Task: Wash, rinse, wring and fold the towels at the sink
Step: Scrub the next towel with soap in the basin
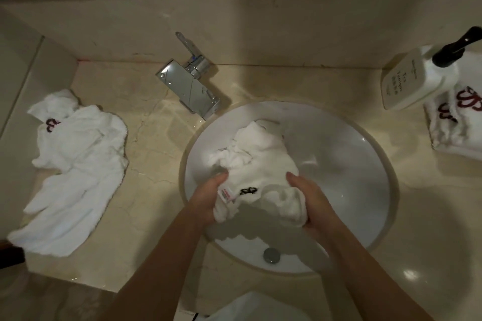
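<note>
Towel in hands: white towel [260, 164] bunched over the round white sink [360, 154], a dark embroidered mark and a small label showing near its lower edge.
Left hand [208, 200]: grips the towel's left end, fingers curled under the cloth, thumb on top.
Right hand [310, 200]: grips the right end, thumb pressed into the cloth, fingers wrapped beneath (mostly hidden).
Tap: chrome faucet [190, 83] at the sink's upper left, lever raised.
Drain: metal plug [271, 255] at the basin's near side.
Left of sink: crumpled white towel [75, 172] lying on the marble counter [156, 138].
Right of sink: folded towels [456, 122] with red marks, a white pump bottle [417, 75] beside them.
</note>
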`<action>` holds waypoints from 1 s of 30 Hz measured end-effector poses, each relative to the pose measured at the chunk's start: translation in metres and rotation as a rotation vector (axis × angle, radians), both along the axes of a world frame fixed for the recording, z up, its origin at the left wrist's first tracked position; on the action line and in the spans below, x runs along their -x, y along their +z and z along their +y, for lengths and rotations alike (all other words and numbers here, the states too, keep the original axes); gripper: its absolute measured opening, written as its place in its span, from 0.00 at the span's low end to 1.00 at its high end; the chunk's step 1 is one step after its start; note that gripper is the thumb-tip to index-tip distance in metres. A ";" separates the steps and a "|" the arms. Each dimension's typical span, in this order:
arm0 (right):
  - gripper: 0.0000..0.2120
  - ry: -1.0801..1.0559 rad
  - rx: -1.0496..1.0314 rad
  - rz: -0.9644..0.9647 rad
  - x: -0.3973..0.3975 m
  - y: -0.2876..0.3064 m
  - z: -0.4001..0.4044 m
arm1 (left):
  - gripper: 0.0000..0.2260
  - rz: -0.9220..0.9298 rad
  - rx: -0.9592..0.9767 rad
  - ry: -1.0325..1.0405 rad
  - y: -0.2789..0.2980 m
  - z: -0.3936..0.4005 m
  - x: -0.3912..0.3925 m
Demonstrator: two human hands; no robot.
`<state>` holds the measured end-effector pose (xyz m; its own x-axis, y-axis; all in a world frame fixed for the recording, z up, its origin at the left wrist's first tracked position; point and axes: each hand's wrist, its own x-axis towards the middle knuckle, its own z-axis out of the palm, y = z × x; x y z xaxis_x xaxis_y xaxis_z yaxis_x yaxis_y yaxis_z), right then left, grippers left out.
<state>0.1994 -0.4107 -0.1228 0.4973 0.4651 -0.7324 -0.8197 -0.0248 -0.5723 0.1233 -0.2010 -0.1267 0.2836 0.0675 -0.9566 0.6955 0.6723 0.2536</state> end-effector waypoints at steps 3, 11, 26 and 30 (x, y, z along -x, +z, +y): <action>0.11 0.238 0.132 -0.508 0.004 0.025 0.037 | 0.16 -0.105 -0.481 -0.232 0.021 -0.025 -0.021; 0.15 0.458 0.141 -0.532 -0.008 0.015 0.079 | 0.17 -0.149 -0.851 -0.297 0.030 -0.014 -0.029; 0.21 0.389 0.729 -0.753 -0.028 -0.022 0.090 | 0.20 -0.299 -0.795 -0.502 0.034 -0.056 -0.018; 0.18 0.036 0.338 -0.221 -0.034 -0.029 0.053 | 0.18 -0.246 -0.727 -0.299 0.021 -0.024 -0.001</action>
